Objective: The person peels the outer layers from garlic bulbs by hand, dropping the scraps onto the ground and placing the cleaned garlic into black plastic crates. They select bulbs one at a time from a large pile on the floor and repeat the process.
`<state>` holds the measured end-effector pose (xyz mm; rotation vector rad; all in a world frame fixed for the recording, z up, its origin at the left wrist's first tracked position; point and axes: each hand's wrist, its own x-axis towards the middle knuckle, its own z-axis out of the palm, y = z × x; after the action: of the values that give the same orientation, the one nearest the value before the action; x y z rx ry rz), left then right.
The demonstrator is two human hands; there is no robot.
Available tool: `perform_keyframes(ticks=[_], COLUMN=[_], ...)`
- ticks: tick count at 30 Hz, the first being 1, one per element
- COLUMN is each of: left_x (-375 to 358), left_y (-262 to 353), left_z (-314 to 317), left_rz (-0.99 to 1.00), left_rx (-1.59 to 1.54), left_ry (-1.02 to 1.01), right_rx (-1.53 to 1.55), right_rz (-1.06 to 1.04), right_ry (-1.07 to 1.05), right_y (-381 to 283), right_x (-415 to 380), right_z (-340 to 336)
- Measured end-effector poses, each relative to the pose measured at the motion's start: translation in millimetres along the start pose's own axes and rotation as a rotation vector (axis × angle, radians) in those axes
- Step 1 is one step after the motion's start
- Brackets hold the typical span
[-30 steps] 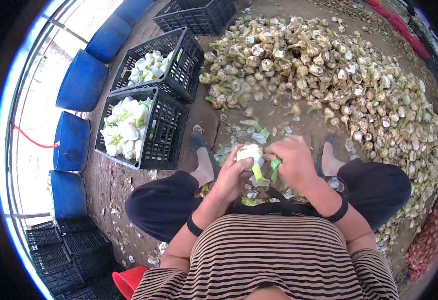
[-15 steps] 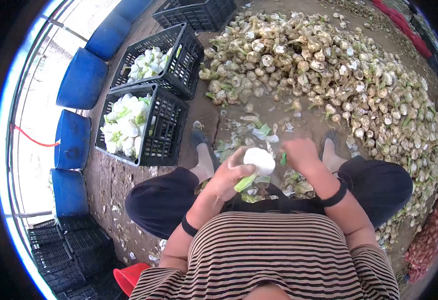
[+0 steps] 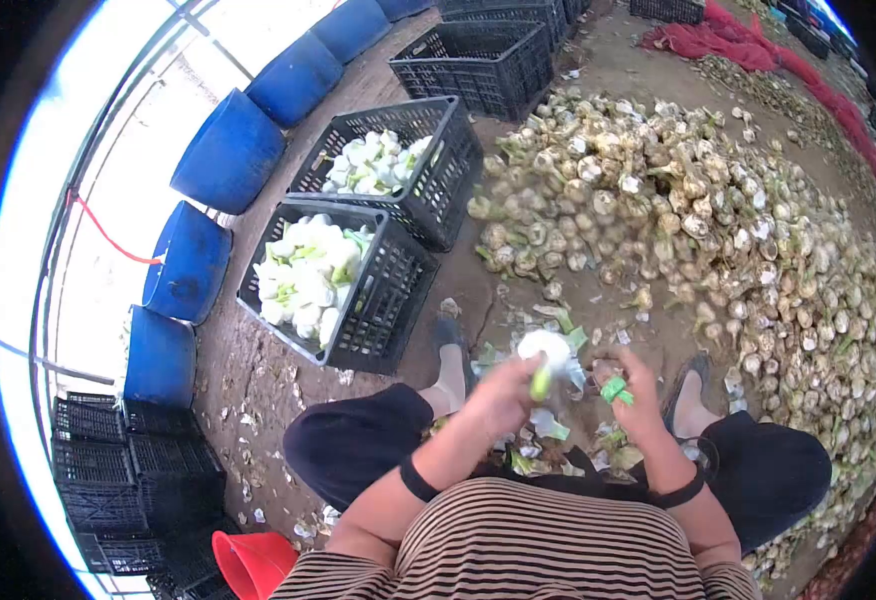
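Observation:
My left hand [image 3: 501, 402] is closed round the green stem of a garlic bulb [image 3: 544, 349]. The bulb is white and peeled, and it points away from me, slightly blurred. To its right, my right hand [image 3: 632, 388] is raised with its fingers curled, apart from the bulb. A bright green item [image 3: 616, 390] shows at those fingers; whether it is a handle or a wrapping I cannot make out. Below both hands, peeled skins and green stem scraps [image 3: 550, 426] lie on the ground between my feet.
A black crate [image 3: 383, 290] of peeled garlic bulbs stands at front left, another crate [image 3: 438, 190] of bulbs behind it. Unpeeled garlic is heaped in a large pile [image 3: 698, 200] ahead and right. Blue barrels [image 3: 228, 150] line the left side; a red bucket [image 3: 256, 562] sits lower left.
The view has swung so the crates and pile sit further right and lower. My left hand has turned the bulb to point forward. My right hand has rotated, exposing its fingers and the green item.

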<state>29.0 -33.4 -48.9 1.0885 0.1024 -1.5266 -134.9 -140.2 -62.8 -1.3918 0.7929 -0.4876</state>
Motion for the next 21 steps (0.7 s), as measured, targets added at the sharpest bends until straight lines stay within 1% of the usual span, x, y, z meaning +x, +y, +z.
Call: perform_keyframes(ticks=[1, 2, 3, 5, 6, 7, 8, 9, 10, 11, 13, 15, 16, 17, 18, 20, 21], left_x=[-1.5, -0.8, 9.6, 22.5, 28.4, 26.3, 26.2, 26.4, 26.4, 26.6, 28.8, 40.0, 47.4, 56.0, 63.7, 75.4, 83.9], left_y=[21.8, 51.8, 88.9, 157.9, 192.2, 212.3, 228.8, 234.9, 229.4, 217.2, 179.6, 148.1, 136.5, 132.8, 137.1, 154.6, 169.9], left_z=[13.6, 18.6, 12.5, -7.3, -17.0, -6.0, -6.8, -13.1, -8.8, -3.6, -4.4, -12.8, -20.1, -26.6, -30.6, -33.0, -30.4], left_rz=[0.162, 0.281, 0.291, 0.526, 0.637, 0.852, 0.855, 0.806, 0.786, 0.764, 0.685, 0.531, 0.471, 0.428, 0.428, 0.442, 0.458], left_rx=[-0.106, -0.158, -0.287, -0.396, -0.455, -0.354, -0.390, -0.385, -0.386, -0.387, -0.319, -0.359, -0.341, -0.321, -0.264, -0.158, -0.107], left_ry=[0.095, 0.097, 0.092, -0.025, -0.099, 0.115, 0.196, 0.155, 0.161, 0.165, 0.100, 0.087, 0.133, 0.185, 0.214, 0.256, 0.261], right_rx=[-0.133, -0.273, -0.360, -0.530, -0.525, -0.515, -0.501, -0.512, -0.521, -0.531, -0.567, -0.619, -0.644, -0.712, -0.777, -0.773, -0.767], right_rz=[-0.068, -0.121, -0.128, -0.137, -0.050, 0.031, 0.105, 0.137, 0.169, 0.204, 0.192, 0.168, 0.124, 0.168, 0.214, 0.273, 0.292], right_ry=[0.006, 0.023, -0.016, -0.110, -0.149, -0.194, -0.244, -0.246, -0.245, -0.241, -0.232, -0.194, -0.171, -0.120, -0.071, -0.092, -0.068], right_y=[15.2, 33.6, 57.9, 103.1, 110.7, 114.7, 119.7, 125.6, 131.8, 139.8, 177.0, 220.0, 234.8, 213.0, 181.8, 189.5, 194.8], right_x=[7.3, 9.6, 11.2, 15.1, 15.8, 18.7, 22.8, 27.0, 30.5, 34.1, 46.8, 59.6, 74.9, 87.7, 95.5, 123.4, 135.3], right_z=[-5.2, -11.0, -12.8, -10.5, -8.4, -2.9, 0.3, 0.1, -1.6, -4.9, -17.9, -44.3, -53.7, -58.4, -63.6, -80.2, -86.0])
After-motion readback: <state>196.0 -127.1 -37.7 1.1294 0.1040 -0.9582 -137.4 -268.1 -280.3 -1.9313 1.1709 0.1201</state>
